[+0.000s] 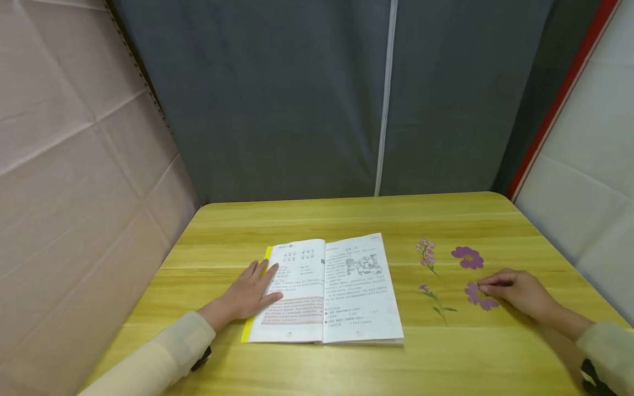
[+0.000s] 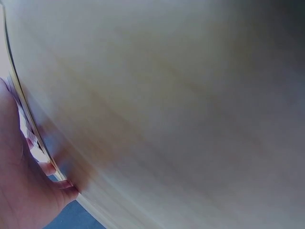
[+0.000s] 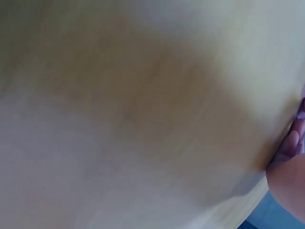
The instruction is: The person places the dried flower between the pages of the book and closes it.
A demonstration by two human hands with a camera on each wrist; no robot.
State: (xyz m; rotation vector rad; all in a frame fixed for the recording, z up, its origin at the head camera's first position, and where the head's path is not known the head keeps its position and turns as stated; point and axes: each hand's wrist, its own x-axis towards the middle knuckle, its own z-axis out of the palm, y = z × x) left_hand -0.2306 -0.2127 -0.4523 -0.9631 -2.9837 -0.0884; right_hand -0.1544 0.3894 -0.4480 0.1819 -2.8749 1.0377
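Note:
An open book lies on the table, printed pages up, with a yellow cover edge showing at its left. My left hand rests on the left page's outer edge, fingers spread. To the right of the book, my right hand has thumb and forefinger together at the edge of a flat purple flower, which seems pinched there; the exact contact is hidden. Just behind it lies a second purple flower. Nearer the book are a pink flower sprig and a small purple flower on a leafy stem.
The wood-grain table has rounded far corners. A dark grey curtain hangs behind it. Pale fabric walls stand at the left and right, with a red strip along the right one.

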